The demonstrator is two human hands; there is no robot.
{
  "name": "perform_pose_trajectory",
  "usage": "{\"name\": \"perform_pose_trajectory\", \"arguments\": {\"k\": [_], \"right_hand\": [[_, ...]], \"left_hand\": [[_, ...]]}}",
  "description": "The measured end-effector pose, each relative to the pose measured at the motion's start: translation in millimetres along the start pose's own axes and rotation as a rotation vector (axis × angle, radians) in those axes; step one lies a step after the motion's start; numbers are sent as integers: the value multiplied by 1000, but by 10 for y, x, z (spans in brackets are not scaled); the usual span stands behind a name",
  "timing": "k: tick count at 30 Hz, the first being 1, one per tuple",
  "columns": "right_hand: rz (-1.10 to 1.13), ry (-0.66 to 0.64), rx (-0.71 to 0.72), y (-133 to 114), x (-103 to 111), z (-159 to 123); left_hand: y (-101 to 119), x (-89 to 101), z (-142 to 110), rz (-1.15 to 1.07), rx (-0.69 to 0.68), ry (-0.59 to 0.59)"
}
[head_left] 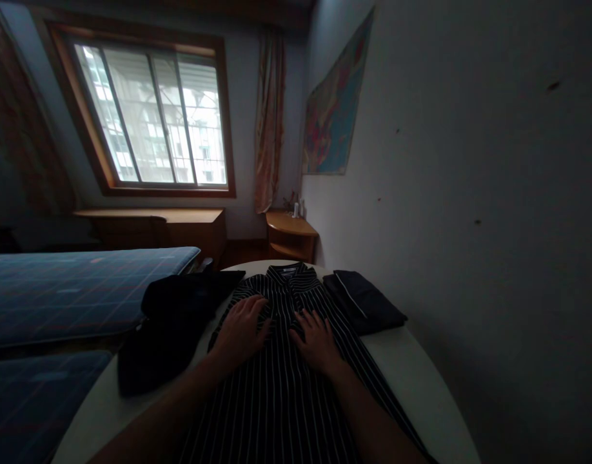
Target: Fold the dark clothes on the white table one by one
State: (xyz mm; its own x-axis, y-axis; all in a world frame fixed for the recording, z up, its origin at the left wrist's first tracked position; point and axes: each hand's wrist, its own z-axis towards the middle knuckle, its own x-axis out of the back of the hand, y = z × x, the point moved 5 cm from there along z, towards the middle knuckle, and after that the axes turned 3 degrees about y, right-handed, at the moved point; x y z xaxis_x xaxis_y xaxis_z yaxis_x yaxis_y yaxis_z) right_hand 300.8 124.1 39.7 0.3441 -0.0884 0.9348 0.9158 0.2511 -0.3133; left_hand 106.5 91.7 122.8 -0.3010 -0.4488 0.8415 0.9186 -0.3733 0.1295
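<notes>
A black shirt with thin white stripes point(281, 374) lies spread on a round white table point(422, 374), its collar at the far edge. My left hand point(242, 325) rests on the left of the shirt's chest, fingers extended. On the other side of the button line my right hand point(316, 338) lies on the fabric with its fingers spread. Neither hand grips the cloth. The shirt's lower end runs out of view at the bottom, and my forearms cover part of its sides.
Dark clothing point(175, 328) lies in a loose heap on the table's left. A folded dark garment point(366, 301) is at the right, near the wall. Beyond the table's left side is a bed with a blue plaid mattress point(93, 290). A corner shelf point(291, 223) stands behind.
</notes>
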Motion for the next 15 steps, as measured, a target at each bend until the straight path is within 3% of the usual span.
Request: {"name": "perform_pose_trajectory", "arguments": {"k": [3, 6, 11, 15], "right_hand": [[9, 14, 0, 0, 17, -8], [14, 24, 3, 5, 18, -9], [11, 86, 45, -38, 49, -3], [71, 153, 185, -181, 159, -42]], "left_hand": [[-236, -176, -180, 82, 222, -30], [-423, -306, -364, 78, 306, -95], [-468, -390, -507, -76, 245, -88], [-310, -349, -518, -293, 134, -59]]}}
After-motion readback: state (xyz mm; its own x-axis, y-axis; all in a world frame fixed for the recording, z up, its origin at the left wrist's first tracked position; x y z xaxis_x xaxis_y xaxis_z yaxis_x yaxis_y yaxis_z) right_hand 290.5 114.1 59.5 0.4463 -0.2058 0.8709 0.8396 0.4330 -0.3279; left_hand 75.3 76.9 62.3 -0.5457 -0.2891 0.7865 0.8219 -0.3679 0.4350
